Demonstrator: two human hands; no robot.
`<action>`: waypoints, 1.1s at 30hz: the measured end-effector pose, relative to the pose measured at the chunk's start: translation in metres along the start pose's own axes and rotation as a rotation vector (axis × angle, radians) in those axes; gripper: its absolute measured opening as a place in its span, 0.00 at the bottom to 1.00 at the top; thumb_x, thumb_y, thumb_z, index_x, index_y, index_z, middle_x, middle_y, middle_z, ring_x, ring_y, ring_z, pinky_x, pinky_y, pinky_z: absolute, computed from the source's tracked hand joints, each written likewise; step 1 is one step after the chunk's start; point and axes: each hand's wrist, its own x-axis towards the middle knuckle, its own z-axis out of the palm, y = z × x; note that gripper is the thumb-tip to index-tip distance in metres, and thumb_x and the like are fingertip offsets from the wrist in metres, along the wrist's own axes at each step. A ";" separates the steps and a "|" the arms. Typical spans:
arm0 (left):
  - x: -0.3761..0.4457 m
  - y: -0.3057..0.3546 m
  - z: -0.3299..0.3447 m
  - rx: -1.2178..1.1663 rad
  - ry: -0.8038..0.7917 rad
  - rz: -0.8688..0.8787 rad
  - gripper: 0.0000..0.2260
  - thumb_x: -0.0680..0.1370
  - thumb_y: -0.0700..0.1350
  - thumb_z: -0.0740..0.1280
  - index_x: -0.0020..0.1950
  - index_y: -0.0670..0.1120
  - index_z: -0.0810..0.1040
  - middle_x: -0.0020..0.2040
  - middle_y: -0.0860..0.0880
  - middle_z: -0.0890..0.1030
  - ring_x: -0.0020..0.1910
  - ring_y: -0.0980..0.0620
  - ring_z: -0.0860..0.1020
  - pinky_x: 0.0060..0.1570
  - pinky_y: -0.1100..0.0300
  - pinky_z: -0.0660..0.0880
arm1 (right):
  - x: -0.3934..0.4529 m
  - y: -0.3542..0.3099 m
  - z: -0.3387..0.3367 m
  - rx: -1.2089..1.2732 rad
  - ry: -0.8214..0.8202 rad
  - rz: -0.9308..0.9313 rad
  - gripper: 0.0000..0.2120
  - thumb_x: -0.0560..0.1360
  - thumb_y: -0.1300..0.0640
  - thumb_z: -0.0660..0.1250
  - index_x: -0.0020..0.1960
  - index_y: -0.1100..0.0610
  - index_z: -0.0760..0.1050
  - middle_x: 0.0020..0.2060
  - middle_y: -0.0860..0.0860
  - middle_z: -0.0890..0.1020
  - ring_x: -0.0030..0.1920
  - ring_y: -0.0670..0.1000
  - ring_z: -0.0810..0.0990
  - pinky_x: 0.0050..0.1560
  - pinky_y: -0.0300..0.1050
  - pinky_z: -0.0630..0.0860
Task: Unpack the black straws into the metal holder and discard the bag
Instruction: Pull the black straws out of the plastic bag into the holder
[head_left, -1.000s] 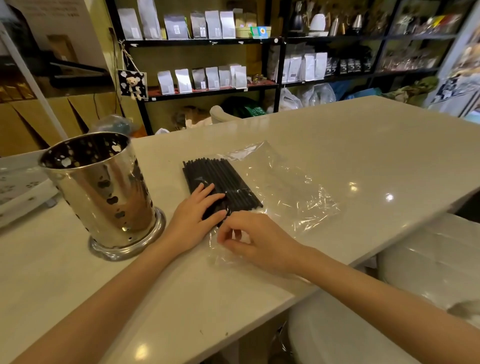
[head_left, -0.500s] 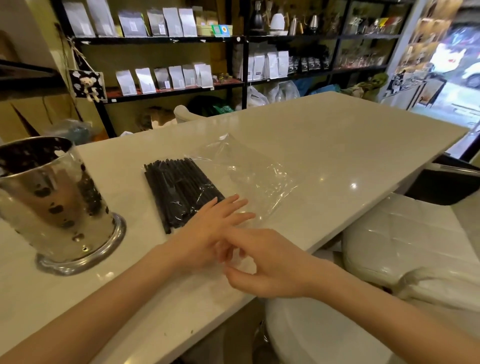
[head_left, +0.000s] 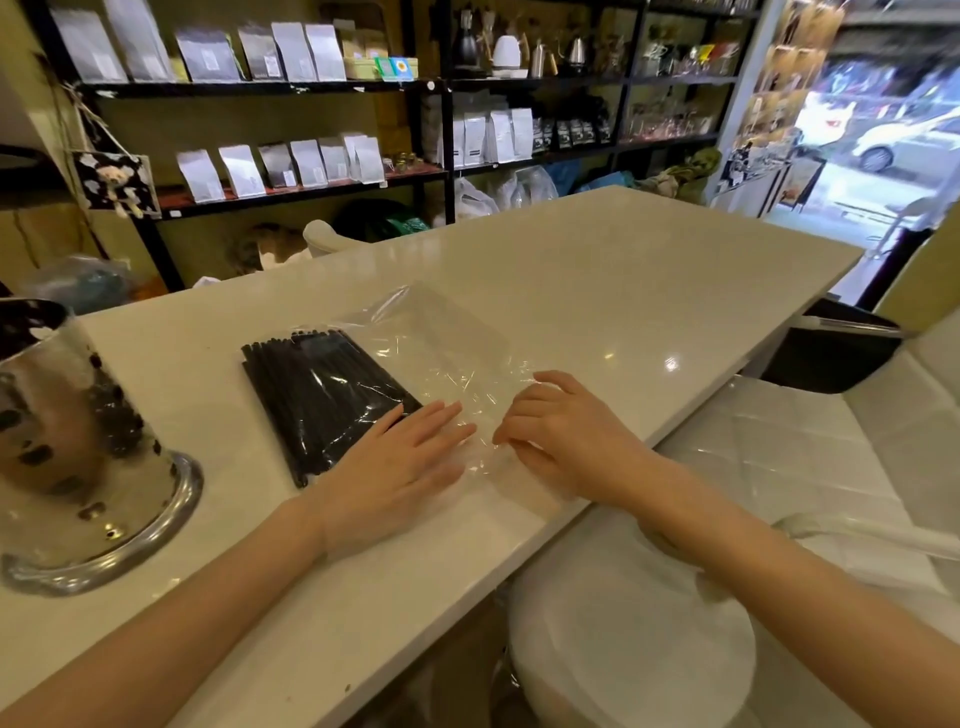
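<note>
A bundle of black straws (head_left: 322, 400) lies flat on the white counter (head_left: 597, 291), still under the clear plastic bag (head_left: 447, 343), whose loose part spreads out to the right. My left hand (head_left: 395, 467) rests flat on the bag with its fingers apart, the fingertips at the near right end of the straws. To its right, my right hand (head_left: 561, 436) has its fingers curled and pinches the crinkled plastic. The shiny perforated metal holder (head_left: 78, 457) stands upright at the left edge of the view, well apart from both hands.
White padded seats (head_left: 810, 467) stand below the counter's near right edge, with a black bin (head_left: 831, 348) beyond them. Black shelves of white pouches and kettles (head_left: 311, 104) line the back wall.
My right hand has moved right, away from the left hand, along the bag. My left hand now lies flat at the straws' end. The view has turned to the right.
</note>
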 end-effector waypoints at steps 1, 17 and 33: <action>0.000 0.000 0.000 0.011 -0.006 0.006 0.33 0.69 0.65 0.32 0.72 0.56 0.47 0.75 0.56 0.46 0.72 0.61 0.40 0.67 0.62 0.32 | -0.002 0.001 -0.001 -0.020 0.034 -0.021 0.14 0.71 0.54 0.56 0.43 0.49 0.81 0.38 0.44 0.85 0.44 0.49 0.82 0.60 0.45 0.61; -0.003 -0.001 0.003 -0.177 0.069 0.014 0.29 0.73 0.65 0.37 0.72 0.58 0.54 0.75 0.57 0.54 0.72 0.62 0.48 0.71 0.58 0.40 | -0.014 -0.001 -0.018 0.302 -0.144 0.145 0.22 0.72 0.47 0.49 0.47 0.55 0.80 0.40 0.51 0.84 0.42 0.53 0.79 0.48 0.51 0.74; -0.040 -0.049 -0.013 -0.500 0.461 -0.839 0.27 0.76 0.50 0.60 0.72 0.46 0.54 0.73 0.41 0.55 0.72 0.44 0.55 0.71 0.46 0.55 | 0.123 0.045 0.037 0.307 -0.220 0.711 0.21 0.76 0.46 0.58 0.55 0.63 0.70 0.42 0.54 0.75 0.50 0.59 0.74 0.50 0.50 0.68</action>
